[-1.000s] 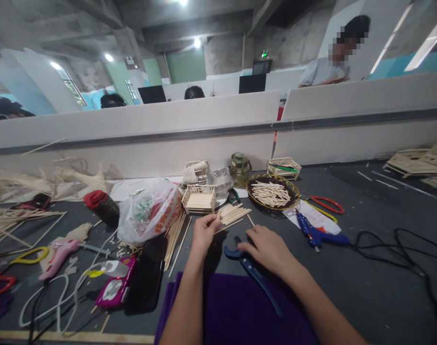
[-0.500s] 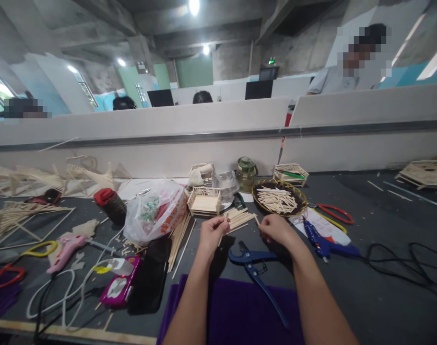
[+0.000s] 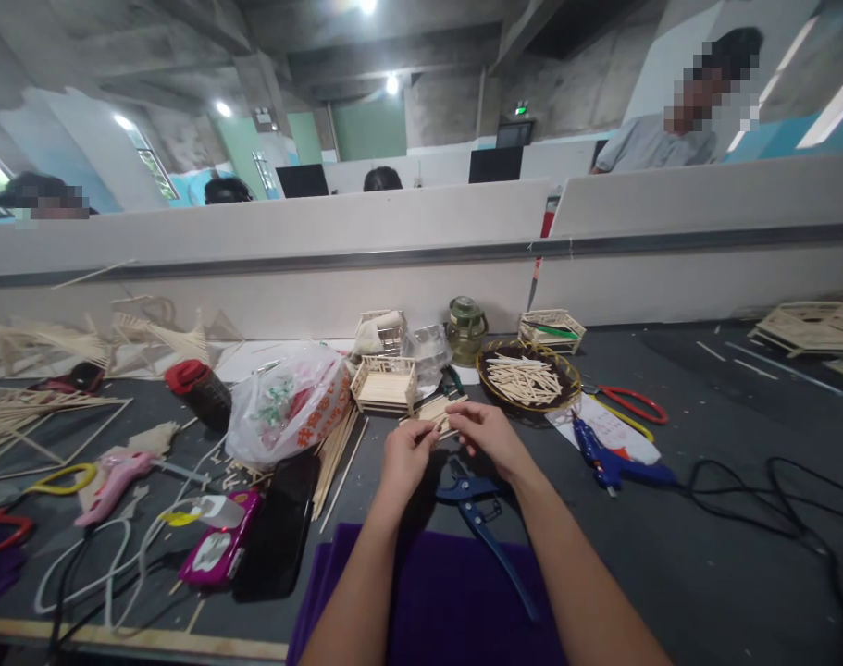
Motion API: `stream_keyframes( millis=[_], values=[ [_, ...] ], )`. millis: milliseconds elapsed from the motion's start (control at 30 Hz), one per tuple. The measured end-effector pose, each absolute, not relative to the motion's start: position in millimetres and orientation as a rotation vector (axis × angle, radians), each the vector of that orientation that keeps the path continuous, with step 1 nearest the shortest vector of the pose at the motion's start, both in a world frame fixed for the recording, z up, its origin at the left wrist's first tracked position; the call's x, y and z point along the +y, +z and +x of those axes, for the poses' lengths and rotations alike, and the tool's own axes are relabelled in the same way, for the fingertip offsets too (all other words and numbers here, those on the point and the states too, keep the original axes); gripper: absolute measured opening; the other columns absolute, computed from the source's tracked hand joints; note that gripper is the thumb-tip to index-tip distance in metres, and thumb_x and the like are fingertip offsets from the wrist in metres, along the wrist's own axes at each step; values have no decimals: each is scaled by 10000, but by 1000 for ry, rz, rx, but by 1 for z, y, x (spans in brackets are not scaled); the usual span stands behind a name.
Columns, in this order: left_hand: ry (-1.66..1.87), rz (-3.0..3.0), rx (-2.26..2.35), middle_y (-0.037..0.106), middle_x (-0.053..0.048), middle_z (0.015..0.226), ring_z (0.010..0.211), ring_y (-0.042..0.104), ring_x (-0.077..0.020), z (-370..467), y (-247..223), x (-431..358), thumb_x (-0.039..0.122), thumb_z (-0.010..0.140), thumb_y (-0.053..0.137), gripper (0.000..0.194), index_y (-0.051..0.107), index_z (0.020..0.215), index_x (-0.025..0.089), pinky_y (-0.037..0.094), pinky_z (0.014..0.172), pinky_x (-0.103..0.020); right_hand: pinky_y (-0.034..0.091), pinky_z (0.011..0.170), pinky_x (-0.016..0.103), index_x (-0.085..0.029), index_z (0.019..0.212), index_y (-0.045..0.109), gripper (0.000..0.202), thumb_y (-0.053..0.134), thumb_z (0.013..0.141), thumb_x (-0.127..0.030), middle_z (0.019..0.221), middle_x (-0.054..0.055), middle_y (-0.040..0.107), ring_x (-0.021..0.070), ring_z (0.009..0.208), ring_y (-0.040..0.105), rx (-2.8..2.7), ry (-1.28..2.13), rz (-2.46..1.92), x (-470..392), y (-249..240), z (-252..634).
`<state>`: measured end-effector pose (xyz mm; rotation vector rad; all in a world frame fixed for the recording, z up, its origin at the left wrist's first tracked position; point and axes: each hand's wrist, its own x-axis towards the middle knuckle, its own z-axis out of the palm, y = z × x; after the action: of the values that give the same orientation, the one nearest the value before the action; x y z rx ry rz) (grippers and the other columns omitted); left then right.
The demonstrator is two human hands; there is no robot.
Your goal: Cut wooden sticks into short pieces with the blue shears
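Note:
My left hand and my right hand are close together over the table, fingertips pinched near each other. Thin pale wooden sticks lie just behind them, and the small piece between my fingers is too small to tell clearly. Below my hands a blue cutter rests partly on a folded purple cloth. Behind stands a small wooden stick tray. A round basket of short sticks is right of it.
At left are a plastic bag, a red-capped bottle, a black phone and a pink glue gun. A blue glue gun and red-handled scissors lie at right. A person is behind the partition.
My right hand has moved left, from near the basket to beside my left hand, and their fingertips are now close together. The whole view has shifted slightly.

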<state>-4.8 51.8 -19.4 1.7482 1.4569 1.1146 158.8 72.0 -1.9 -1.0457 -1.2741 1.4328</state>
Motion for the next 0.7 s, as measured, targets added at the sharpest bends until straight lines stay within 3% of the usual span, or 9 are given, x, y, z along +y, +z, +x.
stream_keyframes(
  millis=[200,467,567,700],
  values=[
    [869,1958,1623,705,-36,801,749,596,-154,-5,-14,47,258,831,540,195,725,832,199,376,661,-221,382,352,161,-128,728,665,310,718,663,-427,536,-19,578,81,444,497,-1231,1339,-1092,76,-12,151],
    [672,1879,2043,713,-50,967,923,628,-214,-24,-14,45,269,823,578,169,722,910,261,396,740,-270,420,346,167,-144,694,606,328,745,600,-426,608,28,624,100,467,563,-898,1289,-1236,93,-35,177],
    [681,1817,2152,694,-52,1002,954,619,-214,-33,-15,46,255,834,562,181,706,943,252,406,760,-278,473,375,200,-152,747,580,328,726,607,-411,622,35,632,121,489,591,-887,1272,-1274,96,-43,179],
    [596,1751,2382,664,-83,1009,954,611,-233,-51,-15,46,230,816,578,157,682,933,219,418,758,-300,506,400,230,-165,958,531,420,679,616,-359,655,3,629,142,532,615,-948,1191,-1319,98,-51,177]
  ],
)
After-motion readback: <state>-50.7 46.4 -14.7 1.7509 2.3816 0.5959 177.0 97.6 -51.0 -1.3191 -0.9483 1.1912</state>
